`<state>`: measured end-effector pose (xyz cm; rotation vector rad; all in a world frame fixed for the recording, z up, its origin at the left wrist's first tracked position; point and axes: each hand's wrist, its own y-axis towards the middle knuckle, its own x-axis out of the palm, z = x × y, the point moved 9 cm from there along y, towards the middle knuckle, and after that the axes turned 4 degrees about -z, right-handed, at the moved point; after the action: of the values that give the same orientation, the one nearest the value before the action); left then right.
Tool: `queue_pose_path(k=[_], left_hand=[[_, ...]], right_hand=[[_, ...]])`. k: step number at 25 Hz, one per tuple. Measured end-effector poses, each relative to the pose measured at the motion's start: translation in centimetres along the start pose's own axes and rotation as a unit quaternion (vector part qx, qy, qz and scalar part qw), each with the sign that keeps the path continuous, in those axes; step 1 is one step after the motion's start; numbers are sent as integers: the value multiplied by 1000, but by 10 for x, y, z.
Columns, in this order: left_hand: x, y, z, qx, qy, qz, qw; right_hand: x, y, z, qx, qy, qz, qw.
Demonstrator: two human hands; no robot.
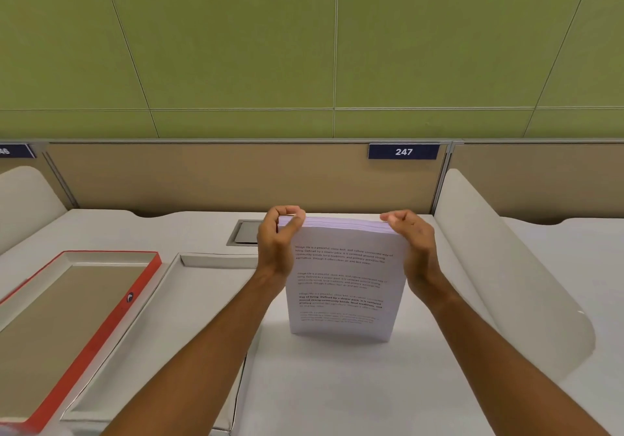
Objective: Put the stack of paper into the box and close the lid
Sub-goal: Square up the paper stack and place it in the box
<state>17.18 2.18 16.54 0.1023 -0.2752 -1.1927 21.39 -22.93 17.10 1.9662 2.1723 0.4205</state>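
Note:
A thick stack of white printed paper (344,283) stands upright on its bottom edge on the white desk, just right of centre. My left hand (278,243) grips its upper left corner and my right hand (413,243) grips its upper right corner. An open white box (216,260) lies to the left of the stack, partly hidden by my left forearm. Further left, the red-rimmed lid (148,287) lies upside down with its brown inside showing.
A white curved divider (506,267) rises on the right of the desk, another at far left (23,199). A grey cable hatch (246,231) sits behind the box. A tan partition with a "247" label (403,151) closes off the back.

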Motion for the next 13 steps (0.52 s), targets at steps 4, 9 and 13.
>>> queue_pose_path(k=[4, 9, 13], left_hand=[[-3, 3, 0, -22, 59, 72, 995], [-4, 1, -3, -11, 47, 42, 998], [-20, -11, -25, -1, 64, -55, 996]], right_hand=[[-5, 4, 4, 43, -47, 87, 994], [-6, 0, 7, 25, -55, 63, 996], [-13, -19, 34, 23, -26, -58, 998]])
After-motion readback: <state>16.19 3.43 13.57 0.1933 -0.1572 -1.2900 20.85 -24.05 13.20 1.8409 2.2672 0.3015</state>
